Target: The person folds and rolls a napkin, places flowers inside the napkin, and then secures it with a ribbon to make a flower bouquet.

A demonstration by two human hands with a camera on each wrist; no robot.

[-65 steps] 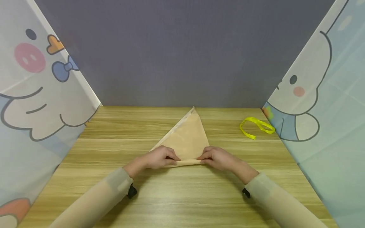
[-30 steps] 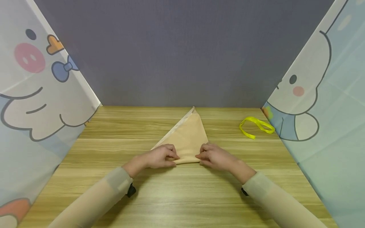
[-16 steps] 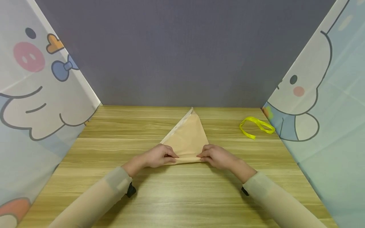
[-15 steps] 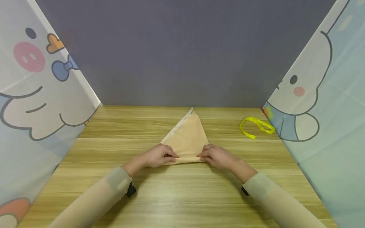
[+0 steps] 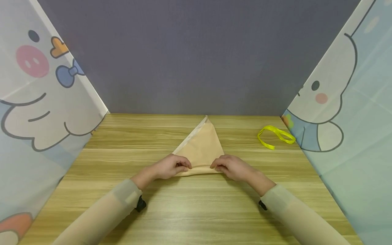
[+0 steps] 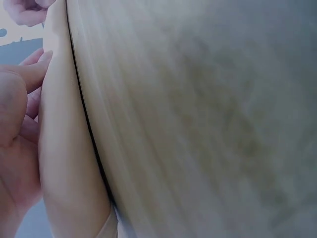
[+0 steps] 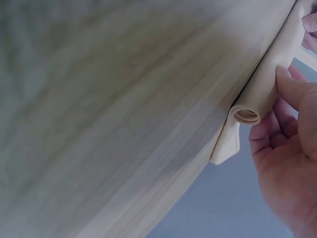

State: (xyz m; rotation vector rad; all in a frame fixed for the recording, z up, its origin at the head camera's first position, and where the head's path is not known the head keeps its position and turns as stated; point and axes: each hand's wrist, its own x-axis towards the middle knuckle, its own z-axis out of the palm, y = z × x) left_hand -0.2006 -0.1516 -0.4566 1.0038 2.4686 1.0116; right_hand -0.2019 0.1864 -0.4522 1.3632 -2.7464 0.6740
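A peach-coloured cloth, folded to a triangle, lies on the wooden table with its tip pointing to the back. Its near edge is wound into a roll, whose coiled right end shows in the right wrist view. My left hand pinches the left part of this roll between thumb and fingers. Towards its right end, my right hand has thumb and curled fingers on the roll. The left wrist view shows the roll along the left fingers; the hand covers some of the cloth's left corner.
A yellow ribbon lies loosely looped at the table's back right. Behind the wooden table rises a grey panel. Cartoon-printed sheets flank both sides.
The cloth's near edge has been rolled slightly farther towards the back, and its left corner has drawn inwards. Both hands shift only a little along the roll. The ribbon stays put.
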